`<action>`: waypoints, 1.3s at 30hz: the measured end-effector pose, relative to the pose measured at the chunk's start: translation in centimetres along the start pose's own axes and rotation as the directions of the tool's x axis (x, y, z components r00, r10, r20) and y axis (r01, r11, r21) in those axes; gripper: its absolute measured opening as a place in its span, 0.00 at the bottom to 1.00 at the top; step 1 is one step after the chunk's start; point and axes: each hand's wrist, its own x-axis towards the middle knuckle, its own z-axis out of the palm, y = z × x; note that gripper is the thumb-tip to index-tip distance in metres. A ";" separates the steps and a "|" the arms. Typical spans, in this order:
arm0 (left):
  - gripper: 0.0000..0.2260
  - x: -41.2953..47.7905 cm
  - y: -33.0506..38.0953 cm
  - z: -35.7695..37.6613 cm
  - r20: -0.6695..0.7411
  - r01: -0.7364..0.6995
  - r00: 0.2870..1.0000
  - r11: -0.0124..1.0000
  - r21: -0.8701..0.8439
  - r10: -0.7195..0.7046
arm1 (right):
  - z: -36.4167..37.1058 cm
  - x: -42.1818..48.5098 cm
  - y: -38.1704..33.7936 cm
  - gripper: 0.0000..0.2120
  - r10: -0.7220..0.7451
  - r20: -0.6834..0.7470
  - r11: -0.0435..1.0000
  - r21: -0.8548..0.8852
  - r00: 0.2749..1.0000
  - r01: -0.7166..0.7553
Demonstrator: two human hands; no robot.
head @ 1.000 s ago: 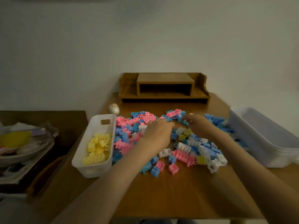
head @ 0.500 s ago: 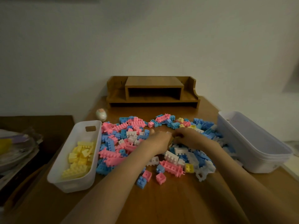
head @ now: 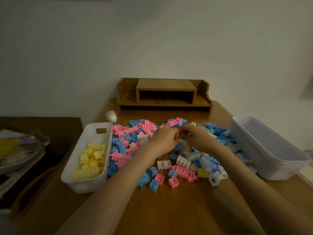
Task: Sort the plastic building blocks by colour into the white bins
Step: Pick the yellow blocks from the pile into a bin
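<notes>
A pile of pink, blue, white and a few yellow building blocks (head: pixel 147 128) covers the middle of the wooden table (head: pixel 177 209). A white bin (head: pixel 88 185) on the left holds several yellow blocks (head: pixel 92 160). Stacked white bins (head: pixel 274 160) stand on the right. My left hand (head: pixel 165 141) and my right hand (head: pixel 197 138) meet over the pile's middle, fingers curled and knuckles touching. Whatever lies between their fingers is hidden. A loose yellow block (head: pixel 202 173) lies near the front right of the pile.
A wooden desk shelf (head: pixel 165 94) stands against the wall at the back. A small white egg-shaped object (head: pixel 111 116) sits beside the left bin's far end. A cluttered lower surface with papers (head: pixel 18 150) is off to the left.
Both hands have drawn together from apart until they touch above the pile. The camera has shifted, so the scene sits lower and further right.
</notes>
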 end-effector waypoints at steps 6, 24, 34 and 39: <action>0.05 -2.7 -0.3 -3.8 -0.008 0.020 1.000 1.000 0.001 -0.020 | -0.3 -0.2 -2.5 0.07 -0.094 -0.043 0.983 0.157 0.995 0.099; 0.09 -13.8 -12.8 -11.0 0.078 0.436 0.851 0.782 0.445 -0.519 | 11.2 1.7 -17.3 0.19 -0.296 0.107 0.893 0.383 0.949 0.235; 0.12 -12.4 -10.4 -10.2 -0.167 0.329 0.942 0.906 0.267 -0.292 | 10.2 1.8 -14.1 0.14 -0.294 0.033 0.940 0.191 0.955 0.282; 0.12 -9.1 -6.4 -6.4 -0.156 0.244 0.966 0.927 0.284 -0.207 | 7.0 1.1 -9.3 0.13 -0.139 -0.035 0.979 0.149 0.990 0.143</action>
